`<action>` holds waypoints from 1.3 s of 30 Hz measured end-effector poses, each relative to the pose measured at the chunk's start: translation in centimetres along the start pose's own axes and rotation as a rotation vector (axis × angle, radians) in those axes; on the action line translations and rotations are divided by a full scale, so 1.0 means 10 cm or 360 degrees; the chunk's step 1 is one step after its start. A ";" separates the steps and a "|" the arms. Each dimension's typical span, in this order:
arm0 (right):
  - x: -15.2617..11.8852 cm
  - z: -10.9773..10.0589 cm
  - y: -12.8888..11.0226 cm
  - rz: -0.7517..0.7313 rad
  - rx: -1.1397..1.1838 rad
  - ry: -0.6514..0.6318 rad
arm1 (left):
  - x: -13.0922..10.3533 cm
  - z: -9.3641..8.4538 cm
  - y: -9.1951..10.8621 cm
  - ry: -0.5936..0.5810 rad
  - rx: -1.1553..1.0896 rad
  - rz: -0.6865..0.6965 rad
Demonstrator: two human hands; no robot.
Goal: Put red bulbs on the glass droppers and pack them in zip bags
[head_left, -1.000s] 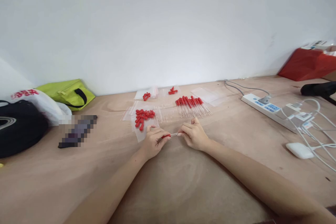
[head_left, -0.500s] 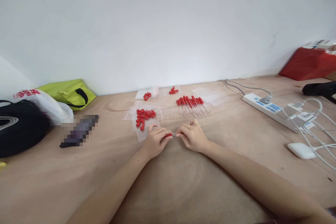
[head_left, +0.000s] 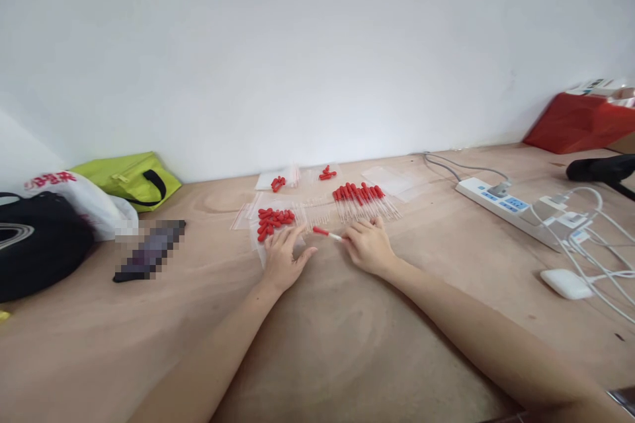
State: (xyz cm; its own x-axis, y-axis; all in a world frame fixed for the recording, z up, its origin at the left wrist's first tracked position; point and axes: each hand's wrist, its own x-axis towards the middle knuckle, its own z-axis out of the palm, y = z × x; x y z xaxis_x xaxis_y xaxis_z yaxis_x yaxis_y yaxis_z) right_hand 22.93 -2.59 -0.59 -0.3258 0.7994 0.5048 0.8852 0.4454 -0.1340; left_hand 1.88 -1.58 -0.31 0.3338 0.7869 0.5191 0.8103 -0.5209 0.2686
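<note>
Between the fingers of my right hand [head_left: 370,248] is a thin white stick with a red cap [head_left: 321,231], its red end pointing left. My left hand [head_left: 284,261] is open, thumb apart from the fingers, at the near edge of a pile of red caps [head_left: 270,219] on a clear plastic bag. Just beyond my right hand lies a row of red-capped white sticks [head_left: 360,193], side by side. Several bare white sticks [head_left: 317,218] are partly visible between the pile and that row. Two smaller groups of red caps [head_left: 278,183] rest farther back.
Flat clear bags [head_left: 391,183] lie toward the wall. To the right are a white power strip [head_left: 501,201], tangled cables and a white charger [head_left: 566,283]. A blurred-out dark flat object [head_left: 151,252], a white bag, a black bag [head_left: 44,244] and a lime-green bag [head_left: 133,175] occupy the left.
My left hand has let go of the red cap and opened, shifting left toward the pile. My right hand has moved slightly forward, now holding the red-capped stick alone.
</note>
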 end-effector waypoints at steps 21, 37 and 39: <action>0.81 0.42 0.01 0.1102 -0.0089 -0.0209 | 0.07 -0.06 -0.15 0.0188 0.0322 -0.0283; 0.84 0.44 -0.08 0.1018 -0.0074 -0.0340 | 0.05 -0.07 -0.36 0.0096 0.0371 -0.0395; 0.84 0.44 -0.08 0.1031 -0.0060 -0.0358 | 0.05 -0.07 -0.34 0.0163 0.0330 -0.0288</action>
State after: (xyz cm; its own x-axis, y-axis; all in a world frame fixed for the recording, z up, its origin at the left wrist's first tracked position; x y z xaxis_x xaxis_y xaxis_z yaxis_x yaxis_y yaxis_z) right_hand 18.01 5.54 0.01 0.2156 0.9659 0.1431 0.9345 -0.1616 -0.3171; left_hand -1.01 0.31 -0.43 0.1331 0.8177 0.5600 0.9368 -0.2883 0.1982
